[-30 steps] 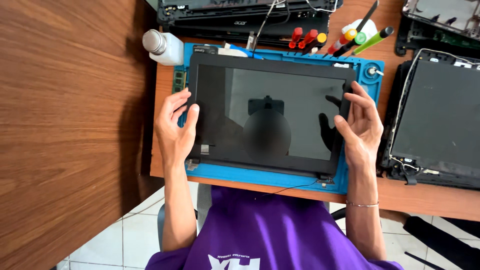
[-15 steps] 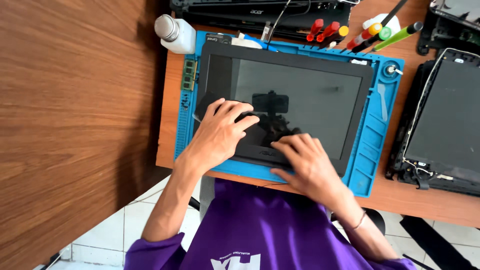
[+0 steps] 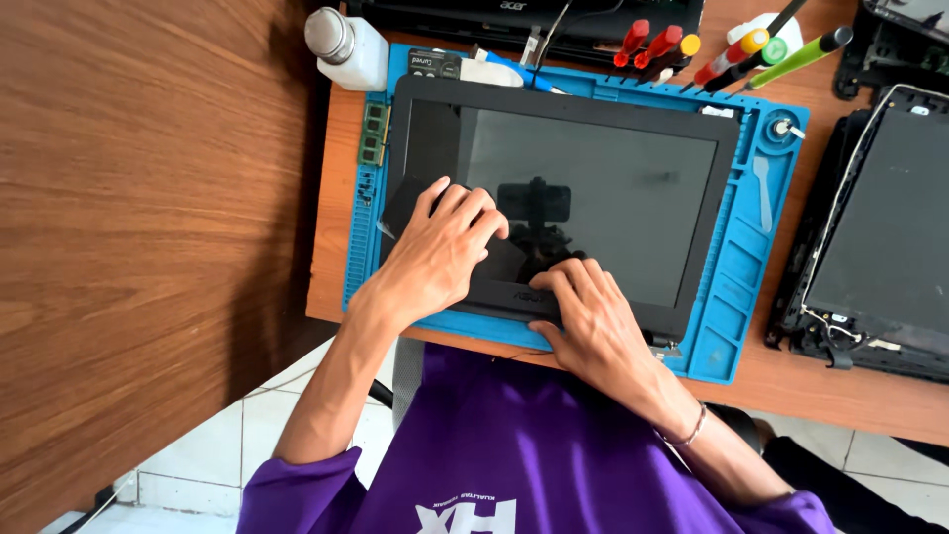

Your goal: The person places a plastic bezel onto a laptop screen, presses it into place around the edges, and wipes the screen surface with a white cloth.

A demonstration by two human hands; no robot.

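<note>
Our left hand [image 3: 440, 252] and right hand [image 3: 583, 316] press flat, fingers spread, gripping nothing, on the near edge of the laptop screen panel [image 3: 583, 188]. It lies on a blue repair mat [image 3: 751, 257] atop the wooden desk [image 3: 850, 391], beside a wood-panelled wall [image 3: 129, 218], over white floor tiles [image 3: 237, 445].

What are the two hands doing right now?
Left hand: open, fingers spread flat on the laptop screen.
Right hand: open, fingers pressing the screen's bottom edge, holding nothing.

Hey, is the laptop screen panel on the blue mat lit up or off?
Off. The screen panel is dark and only reflects a silhouette; it lies flat on the blue mat under both the left hand and right hand.
</note>
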